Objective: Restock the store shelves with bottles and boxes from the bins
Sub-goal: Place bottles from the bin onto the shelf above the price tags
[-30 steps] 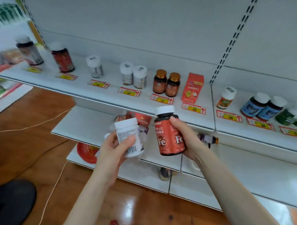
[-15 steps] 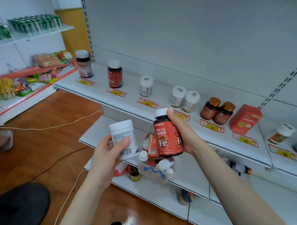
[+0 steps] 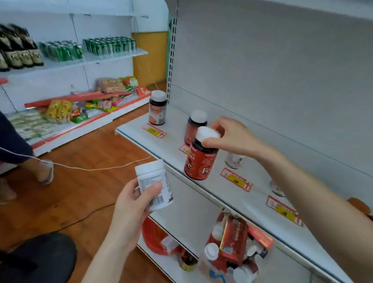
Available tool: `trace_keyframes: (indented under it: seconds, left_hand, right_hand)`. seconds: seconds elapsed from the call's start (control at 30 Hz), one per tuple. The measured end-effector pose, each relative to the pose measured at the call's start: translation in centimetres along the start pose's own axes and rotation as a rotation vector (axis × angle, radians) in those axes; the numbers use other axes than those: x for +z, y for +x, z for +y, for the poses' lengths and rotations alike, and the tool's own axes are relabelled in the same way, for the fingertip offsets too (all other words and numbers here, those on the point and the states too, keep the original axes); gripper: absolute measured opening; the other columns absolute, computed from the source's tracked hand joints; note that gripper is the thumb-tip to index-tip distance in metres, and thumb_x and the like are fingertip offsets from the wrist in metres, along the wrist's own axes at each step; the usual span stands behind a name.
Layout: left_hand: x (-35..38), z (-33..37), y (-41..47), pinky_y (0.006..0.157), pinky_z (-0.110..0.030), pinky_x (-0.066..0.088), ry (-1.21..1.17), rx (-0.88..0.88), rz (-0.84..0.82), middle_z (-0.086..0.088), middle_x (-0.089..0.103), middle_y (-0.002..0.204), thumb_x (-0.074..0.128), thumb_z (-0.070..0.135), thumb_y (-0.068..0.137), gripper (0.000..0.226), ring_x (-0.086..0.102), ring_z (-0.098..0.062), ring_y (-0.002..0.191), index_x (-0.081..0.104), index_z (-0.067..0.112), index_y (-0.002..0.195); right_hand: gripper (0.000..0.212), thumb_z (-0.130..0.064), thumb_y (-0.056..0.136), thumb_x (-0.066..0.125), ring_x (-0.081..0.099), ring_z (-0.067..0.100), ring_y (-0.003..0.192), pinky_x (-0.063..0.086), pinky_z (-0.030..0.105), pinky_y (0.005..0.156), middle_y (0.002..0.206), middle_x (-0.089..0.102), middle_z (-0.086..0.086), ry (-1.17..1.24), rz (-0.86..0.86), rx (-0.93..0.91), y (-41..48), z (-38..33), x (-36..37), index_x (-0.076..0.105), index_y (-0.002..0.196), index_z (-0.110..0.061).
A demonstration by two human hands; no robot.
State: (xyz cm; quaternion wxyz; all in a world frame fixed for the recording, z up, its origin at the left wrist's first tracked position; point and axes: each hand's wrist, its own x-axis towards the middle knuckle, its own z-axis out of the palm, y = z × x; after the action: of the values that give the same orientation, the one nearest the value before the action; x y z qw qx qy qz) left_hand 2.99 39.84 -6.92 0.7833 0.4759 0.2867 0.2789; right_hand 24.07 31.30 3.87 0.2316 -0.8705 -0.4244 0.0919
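Observation:
My right hand (image 3: 230, 139) grips the white cap of a red "Fe" bottle (image 3: 200, 162) and holds it at the front of the white shelf (image 3: 173, 146), just in front of a matching red bottle (image 3: 194, 125). Its base looks to be at the shelf surface, slightly tilted. My left hand (image 3: 132, 205) holds a white bottle (image 3: 154, 184) with a barcode label, below and left of the shelf edge. A clear bin (image 3: 233, 252) of red boxes and white-capped bottles sits on the lower shelf.
A dark bottle (image 3: 157, 107) stands at the shelf's left end. More bottles (image 3: 233, 160) stand behind my right arm. A red basin (image 3: 153, 237) lies on the bottom shelf. A person's leg (image 3: 43, 169) and a thin cord (image 3: 92, 169) cross the wooden floor at left.
My right hand has shifted its grip to the cap and carried the red bottle up and left onto the shelf beside its match. The view turned left. The left hand stays low with the white bottle.

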Motion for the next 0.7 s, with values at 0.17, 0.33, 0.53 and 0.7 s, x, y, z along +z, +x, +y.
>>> trace_keyframes:
  seconds: [0.17, 0.33, 0.53, 0.7]
  left_hand:
    - [0.5, 0.5, 4.4, 0.063, -0.022, 0.056, -0.006, 0.020, -0.006, -0.004, 0.072, 0.098, 0.065, 0.016, 0.069, 0.044, 0.070, -0.015, 0.084, 0.058, 0.011, 0.112]
    - [1.0, 0.1, 6.9, 0.072, -0.030, 0.056, 0.003, -0.002, -0.029, -0.007, 0.071, 0.101, 0.067, 0.021, 0.065, 0.049, 0.069, -0.021, 0.090, 0.058, 0.009, 0.112]
    - [1.1, 0.8, 8.8, 0.071, -0.027, 0.057, 0.025, -0.035, -0.084, -0.004, 0.073, 0.095, 0.067, 0.021, 0.064, 0.045, 0.070, -0.018, 0.086, 0.059, 0.011, 0.107]
    - [0.6, 1.7, 10.5, 0.070, -0.026, 0.058, 0.062, -0.082, -0.145, -0.004, 0.073, 0.095, 0.067, 0.021, 0.064, 0.044, 0.070, -0.017, 0.085, 0.059, 0.011, 0.107]
  right_hand:
    - [0.053, -0.030, 0.077, 0.065, 0.053, 0.024, 0.100, 0.045, 0.031, 0.083, 0.119, 0.056, 0.009, -0.176, 0.006, 0.040, 6.1, 2.2, -2.1, 0.051, 0.124, -0.009]
    - [0.047, -0.026, 0.077, 0.067, 0.054, 0.023, 0.095, 0.047, 0.036, 0.083, 0.116, 0.058, 0.011, -0.229, -0.080, 0.126, 9.1, 4.5, -1.5, 0.056, 0.118, -0.006]
    - [0.044, -0.021, 0.077, 0.067, 0.054, 0.026, 0.104, 0.046, 0.036, 0.086, 0.117, 0.057, 0.012, -0.221, -0.111, 0.187, 10.5, 5.7, 0.1, 0.056, 0.116, -0.005]
    - [0.048, -0.022, 0.079, 0.066, 0.052, 0.023, 0.107, 0.043, 0.031, 0.083, 0.122, 0.054, 0.009, -0.201, -0.114, 0.247, 10.6, 6.0, 0.0, 0.053, 0.123, -0.009]
